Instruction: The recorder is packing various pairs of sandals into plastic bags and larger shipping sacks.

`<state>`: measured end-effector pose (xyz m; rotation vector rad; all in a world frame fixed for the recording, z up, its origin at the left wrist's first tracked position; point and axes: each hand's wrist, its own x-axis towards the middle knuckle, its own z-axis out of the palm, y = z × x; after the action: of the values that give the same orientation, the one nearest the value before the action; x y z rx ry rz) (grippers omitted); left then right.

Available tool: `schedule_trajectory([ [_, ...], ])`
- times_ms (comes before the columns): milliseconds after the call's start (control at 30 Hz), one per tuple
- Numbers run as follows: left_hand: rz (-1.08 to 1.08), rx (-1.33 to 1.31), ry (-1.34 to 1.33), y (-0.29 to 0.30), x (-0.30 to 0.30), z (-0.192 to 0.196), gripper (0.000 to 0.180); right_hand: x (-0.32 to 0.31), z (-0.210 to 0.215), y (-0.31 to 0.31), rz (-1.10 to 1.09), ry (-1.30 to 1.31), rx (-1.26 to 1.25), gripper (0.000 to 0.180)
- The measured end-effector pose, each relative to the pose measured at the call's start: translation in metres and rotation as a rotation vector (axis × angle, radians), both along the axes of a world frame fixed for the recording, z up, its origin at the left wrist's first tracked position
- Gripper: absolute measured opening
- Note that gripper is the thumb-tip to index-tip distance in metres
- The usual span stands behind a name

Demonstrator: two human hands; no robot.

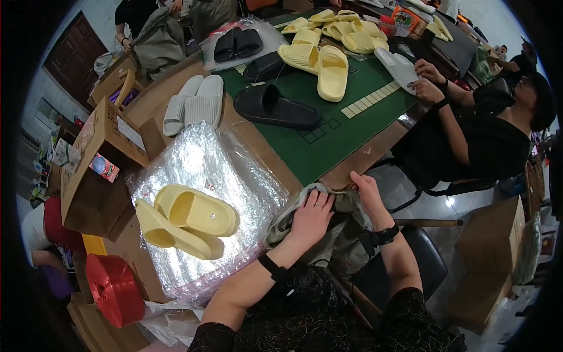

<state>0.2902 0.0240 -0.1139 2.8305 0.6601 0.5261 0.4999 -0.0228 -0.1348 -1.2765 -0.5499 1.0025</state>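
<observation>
At the table's near edge, a crumpled grey-green cloth [350,212] hangs down toward my lap. My left hand [312,220] lies over its upper part, fingers stretched out on the fabric; the fingertips are partly hidden. With thumb and fingers closed, my right hand [369,192] pinches the cloth's edge. Left of my hands, a pair of pale yellow slide sandals [196,210] rests on a stack of clear plastic bags [202,155], one sandal leaning against the other. Beyond the bags lies a pair of white ribbed slides [202,102].
A green mat [328,144] bears black slides [275,108] and several yellow ones [333,73]. To the right, a seated person [469,129] handles a white slide [399,67]. Cardboard boxes [97,170] and a red tape roll [114,290] line the left; a black chair [419,258] stands right.
</observation>
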Motion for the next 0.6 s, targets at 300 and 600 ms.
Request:
schedule_trajectory([
  [300, 0.223, -0.094, -0.033, 0.014, 0.025, 0.01, 0.024, -0.003, -0.005, 0.002, -0.015, 0.095, 0.045, 0.025],
  [600, 0.146, -0.236, -0.444, 0.019, 0.001, 0.014, 0.012, 0.001, 0.002, -0.002, 0.063, 0.131, -0.096, 0.031],
])
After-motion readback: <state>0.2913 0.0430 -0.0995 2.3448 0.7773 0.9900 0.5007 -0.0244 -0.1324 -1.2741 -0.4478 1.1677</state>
